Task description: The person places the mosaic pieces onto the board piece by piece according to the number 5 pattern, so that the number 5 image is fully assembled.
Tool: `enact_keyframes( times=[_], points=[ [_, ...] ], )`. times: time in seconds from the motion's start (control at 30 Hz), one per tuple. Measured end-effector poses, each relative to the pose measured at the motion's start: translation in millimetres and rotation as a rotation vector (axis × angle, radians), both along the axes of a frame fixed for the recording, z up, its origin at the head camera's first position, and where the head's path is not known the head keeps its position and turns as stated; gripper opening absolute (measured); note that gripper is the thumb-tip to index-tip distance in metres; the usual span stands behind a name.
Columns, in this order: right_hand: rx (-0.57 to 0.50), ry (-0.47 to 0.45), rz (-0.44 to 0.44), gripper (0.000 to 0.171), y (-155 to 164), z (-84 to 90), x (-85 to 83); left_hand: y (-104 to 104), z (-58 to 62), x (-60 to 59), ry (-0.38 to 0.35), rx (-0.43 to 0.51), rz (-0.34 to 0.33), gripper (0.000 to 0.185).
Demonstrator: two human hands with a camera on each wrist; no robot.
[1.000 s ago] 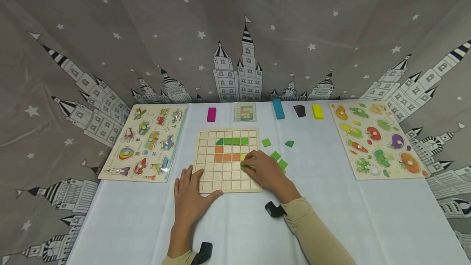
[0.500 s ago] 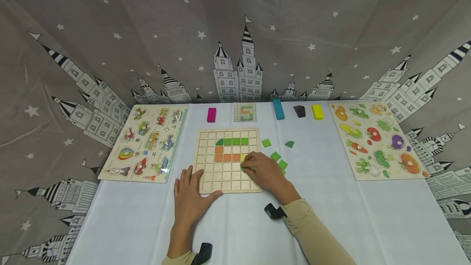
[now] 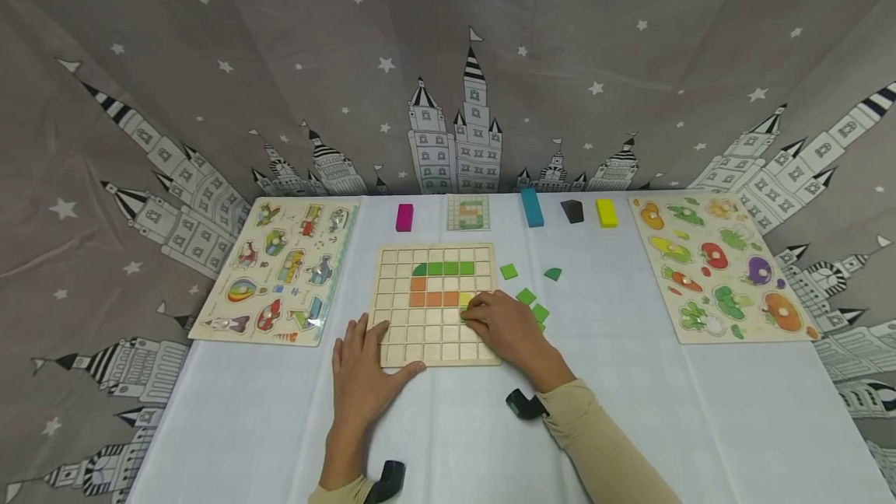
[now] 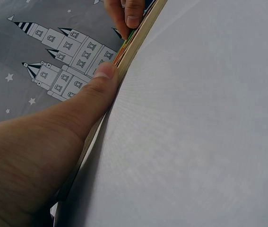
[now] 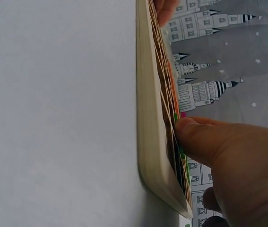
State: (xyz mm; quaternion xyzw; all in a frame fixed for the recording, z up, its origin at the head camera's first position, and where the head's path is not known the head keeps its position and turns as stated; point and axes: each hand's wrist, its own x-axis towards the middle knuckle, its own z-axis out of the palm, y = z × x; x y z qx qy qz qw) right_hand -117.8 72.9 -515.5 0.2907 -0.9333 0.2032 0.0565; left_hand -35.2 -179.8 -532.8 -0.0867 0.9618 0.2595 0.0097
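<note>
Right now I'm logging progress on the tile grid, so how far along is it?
Done: a green row and orange tiles sit in the wooden grid board, matching part of the pattern card. In hand: the right hand presses a green tile into a cell below a yellowish tile, while the left hand steadies the board's corner. Left: loose green tiles lie beside the board, and most cells are bare.

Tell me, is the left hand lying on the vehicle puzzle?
No, the left hand rests on the table with its thumb against the grid board; the vehicle puzzle lies apart.
</note>
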Motion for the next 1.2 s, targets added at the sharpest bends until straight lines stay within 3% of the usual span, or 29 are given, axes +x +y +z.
enact_keyframes(
  times=[0.47, 0.77, 0.97, 1.2],
  points=[
    [0.046, -0.046, -0.035, 0.017, 19.1, 5.7, 10.1, 1.8, -1.1, 0.2, 0.012, 0.010, -0.009, 0.101],
    [-0.040, -0.056, -0.225, 0.020, 77.2, 0.5, 13.7, -2.2, -0.8, 0.0, 0.016, 0.001, 0.008, 0.102],
    [-0.134, -0.130, -0.310, 0.024, 109.9, -9.8, 9.7, -2.2, -1.5, 1.1, 0.000, 0.008, 0.009, 0.101],
    [-0.166, -0.201, -0.218, 0.030, 111.6, -14.4, 9.3, -2.0, -3.1, 0.7, -0.001, -0.005, 0.010, 0.101]
  ],
)
